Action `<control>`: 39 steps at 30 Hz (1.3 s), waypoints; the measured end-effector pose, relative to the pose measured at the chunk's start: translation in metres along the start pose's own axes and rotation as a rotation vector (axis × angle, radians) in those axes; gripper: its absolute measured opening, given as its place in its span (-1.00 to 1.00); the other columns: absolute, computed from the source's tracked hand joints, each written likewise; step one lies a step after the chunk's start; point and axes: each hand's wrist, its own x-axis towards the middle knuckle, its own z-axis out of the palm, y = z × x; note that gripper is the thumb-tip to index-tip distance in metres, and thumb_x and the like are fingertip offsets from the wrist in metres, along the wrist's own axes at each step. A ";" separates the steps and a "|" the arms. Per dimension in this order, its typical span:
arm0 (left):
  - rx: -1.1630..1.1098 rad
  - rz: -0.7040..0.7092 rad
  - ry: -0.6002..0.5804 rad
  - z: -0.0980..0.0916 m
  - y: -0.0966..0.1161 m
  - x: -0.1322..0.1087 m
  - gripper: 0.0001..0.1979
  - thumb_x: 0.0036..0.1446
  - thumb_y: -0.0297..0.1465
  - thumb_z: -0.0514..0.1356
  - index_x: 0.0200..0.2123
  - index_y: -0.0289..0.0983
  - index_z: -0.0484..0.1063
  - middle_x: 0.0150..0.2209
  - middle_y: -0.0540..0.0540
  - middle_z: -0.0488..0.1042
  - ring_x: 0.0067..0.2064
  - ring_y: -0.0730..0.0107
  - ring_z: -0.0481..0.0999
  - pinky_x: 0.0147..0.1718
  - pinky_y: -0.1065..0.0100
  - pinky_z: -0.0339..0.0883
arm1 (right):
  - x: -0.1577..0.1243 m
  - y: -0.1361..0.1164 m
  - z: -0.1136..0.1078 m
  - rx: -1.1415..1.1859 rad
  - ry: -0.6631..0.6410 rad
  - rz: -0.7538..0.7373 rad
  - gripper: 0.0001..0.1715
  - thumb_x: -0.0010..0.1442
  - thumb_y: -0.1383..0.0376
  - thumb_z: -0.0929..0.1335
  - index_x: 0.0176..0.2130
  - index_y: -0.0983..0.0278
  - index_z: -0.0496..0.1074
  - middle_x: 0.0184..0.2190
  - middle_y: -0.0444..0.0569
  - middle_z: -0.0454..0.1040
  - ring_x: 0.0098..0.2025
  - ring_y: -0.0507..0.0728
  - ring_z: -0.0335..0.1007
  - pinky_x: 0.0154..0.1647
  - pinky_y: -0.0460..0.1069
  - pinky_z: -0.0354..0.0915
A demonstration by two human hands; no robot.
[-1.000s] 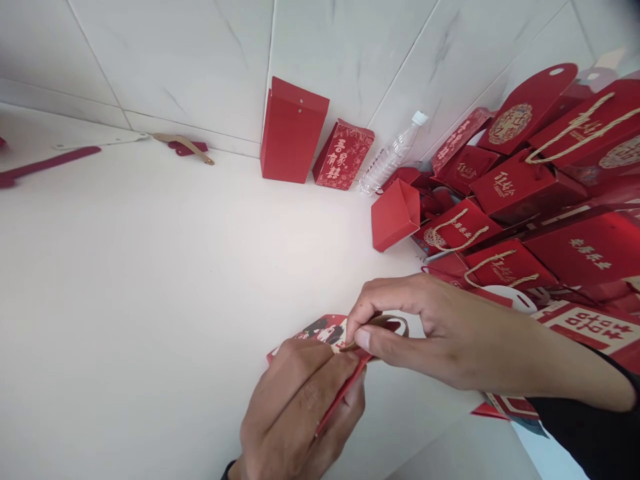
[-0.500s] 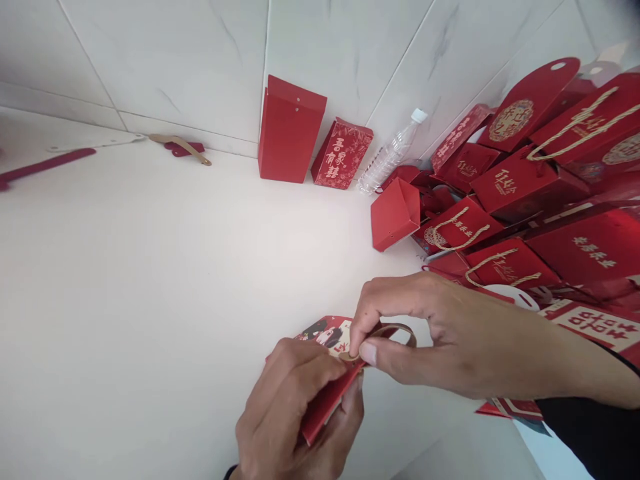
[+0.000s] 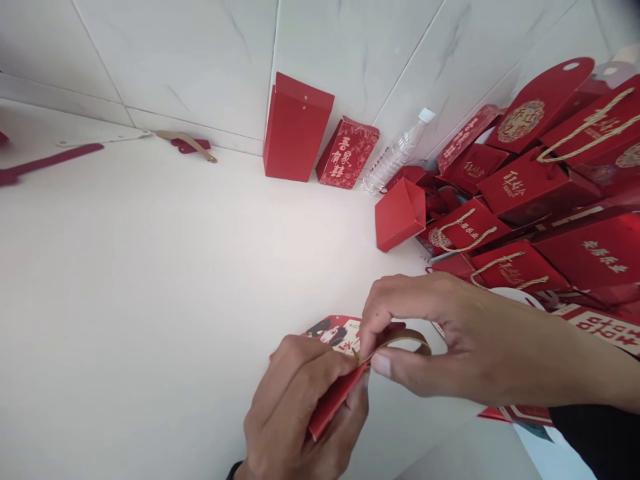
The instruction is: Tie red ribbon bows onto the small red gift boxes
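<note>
My left hand (image 3: pixel 295 407) is wrapped around a red paper gift box (image 3: pixel 338 401), which is tilted with its folded top edge toward my right hand. A printed figure shows on the panel beyond the fingers. My right hand (image 3: pixel 445 333) pinches a tan strap handle (image 3: pixel 424 341) at that top edge, thumb and fingertips close together. The strap bows into a loop beneath the right palm. Beside the left fingertips a small brass-coloured fastener (image 3: pixel 356 355) sticks up at the strap's end. My fingers hide most of the joint between strap and box.
Against the tiled wall stand a tall red box (image 3: pixel 299 130), a patterned red box (image 3: pixel 349 153) and a clear plastic bottle (image 3: pixel 397 153). Many red gift boxes (image 3: pixel 515 187) crowd the right side. Another tan strap (image 3: pixel 187 141) lies by the wall, near a dark red strip (image 3: pixel 55 163).
The view has shifted slightly, so things sit a little further right. At the strap's end, the brass-coloured fastener now shows upright between my fingers. Both hands keep their hold.
</note>
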 end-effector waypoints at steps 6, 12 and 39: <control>-0.041 -0.065 -0.025 0.001 0.000 -0.001 -0.69 0.05 -0.70 0.32 -0.15 -0.32 0.44 -0.31 -0.08 0.51 -0.30 0.42 0.52 -0.41 0.38 0.46 | -0.006 -0.006 -0.005 -0.039 -0.020 0.080 -0.77 0.14 0.31 0.48 -0.16 0.06 0.55 -0.21 -0.25 0.57 -0.21 0.06 0.51 -0.20 -0.09 0.38; -0.044 -0.122 -0.079 -0.001 -0.002 -0.005 -0.60 0.09 -0.63 0.32 0.01 -0.31 0.45 -0.25 -0.10 0.51 -0.27 0.42 0.53 -0.36 0.40 0.50 | -0.007 -0.005 -0.004 -0.071 0.003 0.052 -0.74 0.22 0.30 0.47 -0.08 0.03 0.54 -0.18 -0.25 0.58 -0.20 0.05 0.52 -0.15 -0.07 0.38; -0.052 -0.126 -0.033 0.001 -0.002 -0.003 -0.72 0.15 -0.60 0.30 -0.07 -0.28 0.49 -0.27 -0.07 0.50 -0.27 0.43 0.54 -0.30 0.39 0.51 | -0.001 -0.004 -0.005 0.090 -0.061 0.145 -0.80 0.23 0.22 0.46 -0.10 0.08 0.53 -0.16 -0.21 0.57 -0.16 0.08 0.51 -0.12 -0.07 0.39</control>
